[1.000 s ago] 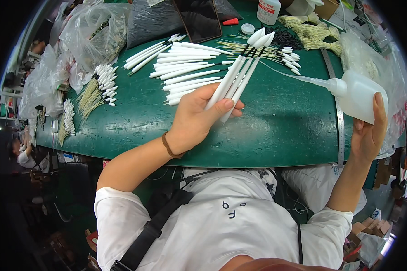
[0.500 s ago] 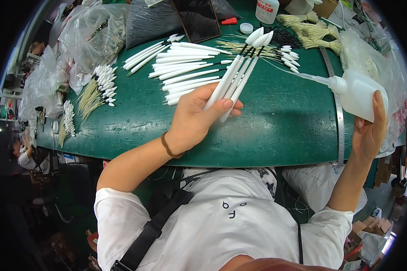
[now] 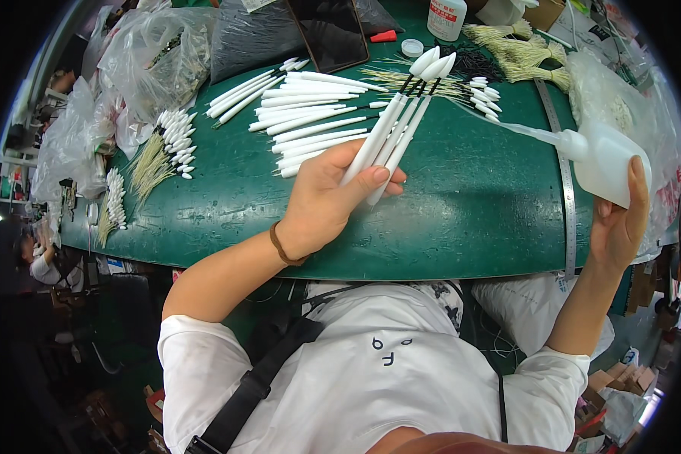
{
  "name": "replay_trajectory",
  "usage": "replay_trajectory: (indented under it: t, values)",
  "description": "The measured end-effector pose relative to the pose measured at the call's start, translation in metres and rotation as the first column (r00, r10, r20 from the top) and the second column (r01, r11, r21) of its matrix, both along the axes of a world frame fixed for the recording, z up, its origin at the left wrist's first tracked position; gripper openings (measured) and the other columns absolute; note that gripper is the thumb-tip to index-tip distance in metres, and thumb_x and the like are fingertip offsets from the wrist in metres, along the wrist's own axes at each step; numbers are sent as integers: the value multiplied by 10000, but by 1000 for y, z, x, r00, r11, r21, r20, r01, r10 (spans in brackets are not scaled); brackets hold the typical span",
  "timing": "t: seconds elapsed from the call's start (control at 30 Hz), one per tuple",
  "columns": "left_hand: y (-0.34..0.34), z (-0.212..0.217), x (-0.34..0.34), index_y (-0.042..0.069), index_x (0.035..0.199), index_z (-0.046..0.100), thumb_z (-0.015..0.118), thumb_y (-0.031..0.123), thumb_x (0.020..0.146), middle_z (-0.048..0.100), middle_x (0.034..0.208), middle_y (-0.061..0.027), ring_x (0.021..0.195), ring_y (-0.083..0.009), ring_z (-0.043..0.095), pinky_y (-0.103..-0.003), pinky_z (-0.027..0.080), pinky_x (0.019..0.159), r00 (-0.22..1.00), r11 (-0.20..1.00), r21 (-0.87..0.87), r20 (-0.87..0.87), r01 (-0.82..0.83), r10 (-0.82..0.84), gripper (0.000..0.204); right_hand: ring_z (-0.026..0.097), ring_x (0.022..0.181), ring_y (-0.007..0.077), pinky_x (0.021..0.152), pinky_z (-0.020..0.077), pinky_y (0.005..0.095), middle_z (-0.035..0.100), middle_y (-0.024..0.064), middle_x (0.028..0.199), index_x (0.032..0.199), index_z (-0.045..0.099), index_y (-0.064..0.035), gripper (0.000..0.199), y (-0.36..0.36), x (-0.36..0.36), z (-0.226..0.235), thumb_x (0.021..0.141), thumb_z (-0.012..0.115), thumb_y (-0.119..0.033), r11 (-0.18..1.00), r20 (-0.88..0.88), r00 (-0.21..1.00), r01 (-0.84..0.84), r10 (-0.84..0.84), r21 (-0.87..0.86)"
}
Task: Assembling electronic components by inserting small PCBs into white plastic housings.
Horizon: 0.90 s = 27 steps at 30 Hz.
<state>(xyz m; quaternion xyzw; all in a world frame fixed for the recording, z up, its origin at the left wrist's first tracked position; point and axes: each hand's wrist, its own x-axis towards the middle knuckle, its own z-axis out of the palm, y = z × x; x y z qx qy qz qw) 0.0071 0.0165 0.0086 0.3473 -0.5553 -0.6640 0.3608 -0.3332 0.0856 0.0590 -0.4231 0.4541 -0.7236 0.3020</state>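
Observation:
My left hand (image 3: 331,181) is closed around the lower part of several slim white sticks (image 3: 396,135), fanned slightly and tilted up to the right. Each has a thin black neck and a white bud-shaped tip. In my right hand (image 3: 619,223) is a translucent white squeeze bottle (image 3: 607,168), tipped sideways. Its long thin nozzle (image 3: 533,132) points left toward the black necks; the fine end appears close to them, but I cannot tell whether it touches. More white sticks (image 3: 310,113) lie in a row beyond my left hand, some with bud tips.
Bundles of white buds on pale stems (image 3: 175,140) lie at the left. A steel ruler (image 3: 567,197) runs along the right side of the green table (image 3: 461,234). At the back are a dark phone (image 3: 331,34), a white bottle (image 3: 446,19), pale stem bundles (image 3: 526,57) and plastic bags (image 3: 159,60).
The squeeze bottle has shifted slightly right and toward me, and its nozzle end has drawn a little away from the necks. My left hand and the sticks have stayed still.

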Motion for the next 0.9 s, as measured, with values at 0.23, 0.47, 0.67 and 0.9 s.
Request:
replay_trajectory:
  t: [0.23, 0.47, 0.67, 0.9]
  values:
    - [2, 4, 0, -38, 1147, 539, 551, 112, 925, 652, 996, -144, 870, -195, 654, -297, 513, 795, 999, 998, -57, 48, 0, 2, 269, 472, 638, 180, 514, 403, 235, 565, 167, 1092, 1114, 505, -12, 267, 3, -5, -2, 914, 552, -183, 958, 407, 878, -168, 252, -231]
    - [1, 9, 16, -47, 1095, 571, 566, 111, 922, 662, 965, -129, 846, -178, 654, -279, 514, 776, 991, 995, -72, 110, -70, 77, 235, 597, 1006, 313, 883, 504, 417, 564, 179, 1132, 1169, 485, 66, 429, -1, -23, 3, 831, 664, -129, 998, 297, 954, -19, 35, -55]
    - [13, 18, 64, -50, 1142, 550, 545, 87, 921, 662, 991, -129, 849, -187, 653, -290, 508, 785, 964, 971, -142, 158, -193, 215, 260, 567, 1107, 210, 987, 376, 316, 591, 156, 1166, 1294, 357, 3, 559, -32, -80, -45, 839, 664, -103, 992, -36, 997, 77, -73, 98]
    - [19, 24, 111, -45, 1154, 551, 591, 117, 907, 664, 965, -122, 846, -175, 655, -273, 506, 766, 949, 942, -184, 95, -280, 301, 298, 552, 1064, 173, 887, 423, 290, 585, 100, 1162, 1161, 547, 6, 350, -31, -237, -112, 846, 666, -88, 951, -261, 962, 151, -78, 271]
